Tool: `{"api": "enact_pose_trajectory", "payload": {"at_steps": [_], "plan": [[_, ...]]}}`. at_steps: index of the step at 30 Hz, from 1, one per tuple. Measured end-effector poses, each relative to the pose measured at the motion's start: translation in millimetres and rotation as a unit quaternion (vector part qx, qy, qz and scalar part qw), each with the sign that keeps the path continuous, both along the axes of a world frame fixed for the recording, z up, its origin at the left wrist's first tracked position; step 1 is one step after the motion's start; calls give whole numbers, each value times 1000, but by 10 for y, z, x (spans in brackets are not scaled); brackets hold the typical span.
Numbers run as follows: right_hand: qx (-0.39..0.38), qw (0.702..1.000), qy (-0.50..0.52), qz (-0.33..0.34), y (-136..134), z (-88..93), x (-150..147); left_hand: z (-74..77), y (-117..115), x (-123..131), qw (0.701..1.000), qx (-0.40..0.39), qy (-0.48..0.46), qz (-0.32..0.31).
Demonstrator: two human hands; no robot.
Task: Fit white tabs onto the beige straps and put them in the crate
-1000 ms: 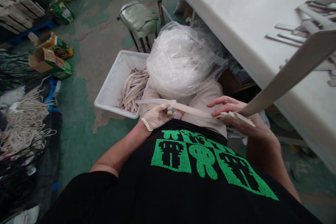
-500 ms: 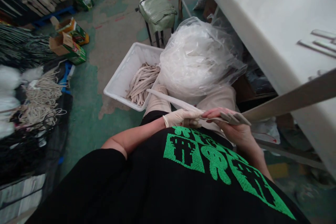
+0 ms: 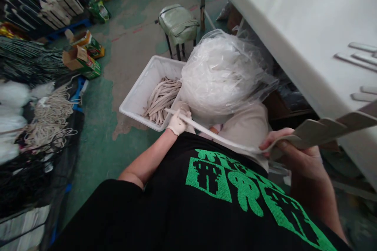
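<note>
Left hand (image 3: pixel 178 123): closing narrowly around the pale flat strip (image 3: pixel 220 138) in a white disposable glove, fingers curling over its edge, just beyond the black T-shirt (image 3: pixel 212 188) with its green print.

Right hand (image 3: pixel 294 153): bare, gripping the strip's wider part at the lower right, fingers wrapping over it, with part of the grip hidden behind the strip.

Strip: stretching across the lap between both hands, narrow end poking past the left hand towards the white plastic crate (image 3: pixel 129 106), wider end rising to the right and running off the frame edge, so no end showing there; whether one piece or two joined pieces at the right hand, impossible to tell.

Crate: sitting on the floor (image 3: pixel 91 157) just beyond the knees, holding a loose pile of pale strips (image 3: pixel 161 100), its far part tucked behind the clear plastic bag (image 3: pixel 224 74).

Bag: bulging with white strips, contents blurred by the film, resting against the beige trousers (image 3: pixel 244 129) and hiding part of the legs.

Upper right: white desk (image 3: pixel 294 15) carrying several pale strips (image 3: pixel 362 59), partly cut off by the frame.

Upper left: green-covered stool (image 3: pixel 178 23), printed cardboard boxes (image 3: pixel 82 60) and coiled cords (image 3: pixel 50 121) sitting on the floor.
</note>
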State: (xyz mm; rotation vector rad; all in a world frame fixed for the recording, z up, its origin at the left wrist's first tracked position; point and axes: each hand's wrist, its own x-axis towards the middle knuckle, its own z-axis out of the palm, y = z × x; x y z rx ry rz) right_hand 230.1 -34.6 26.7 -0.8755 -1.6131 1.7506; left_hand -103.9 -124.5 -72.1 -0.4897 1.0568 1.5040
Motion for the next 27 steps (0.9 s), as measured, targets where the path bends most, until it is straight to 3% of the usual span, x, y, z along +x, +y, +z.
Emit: {"api": "enact_pose_trajectory", "payload": {"at_steps": [2,5,8,11,14,19,27], "plan": [[-31,999,2,19,18,-5,115,-23,86,-255,995,-20,59,81],[-72,997,-3,27,14,-45,85,48,215,-360,987,11,127,95],[-75,997,12,4,38,-110,-151,132,279,-177,969,82,230,-26],[-74,996,49,-20,170,-181,-426,202,265,77,921,144,293,-214],[-93,992,85,-15,371,-241,-605,295,248,280,871,179,306,-340],[-87,991,100,-18,552,-235,-706,386,271,526,825,198,304,-434],[-27,988,148,-43,494,-50,-561,283,266,607,795,180,302,-495]]}}
